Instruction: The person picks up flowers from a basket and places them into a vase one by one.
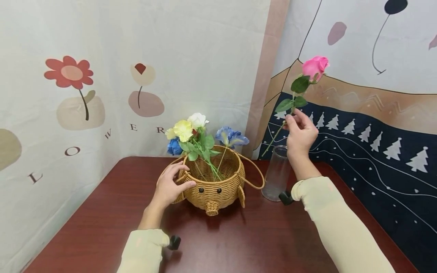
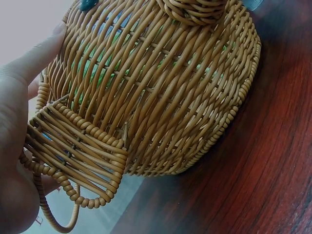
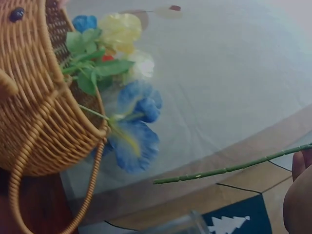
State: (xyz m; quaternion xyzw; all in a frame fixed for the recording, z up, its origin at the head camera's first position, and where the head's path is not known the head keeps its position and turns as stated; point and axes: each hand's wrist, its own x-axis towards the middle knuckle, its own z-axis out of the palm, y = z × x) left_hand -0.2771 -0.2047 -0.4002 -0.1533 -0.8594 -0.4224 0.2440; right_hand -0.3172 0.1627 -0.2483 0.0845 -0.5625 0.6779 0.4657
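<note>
A pink rose [image 1: 315,69] with green leaves is held up by its stem between the thumb and fingers of my right hand [image 1: 302,132]. The bare lower end of the stem [image 3: 209,173] slants down to the left, above a clear glass vase [image 1: 274,178]. My left hand [image 1: 168,184] grips the left side of a wicker basket [image 1: 225,195] with an animal face, its thumb along the front near the rim. In the left wrist view, a woven ear [image 2: 78,151] sits below that thumb. White, yellow and blue flowers [image 1: 184,131] and a blue iris [image 1: 231,136] stand in the basket.
The basket's loop handle [image 1: 257,170] sticks out on the right, close to the vase. Everything stands on a dark red wooden table [image 1: 218,250]. Printed cloths [image 1: 205,57] hang behind it and along the right side.
</note>
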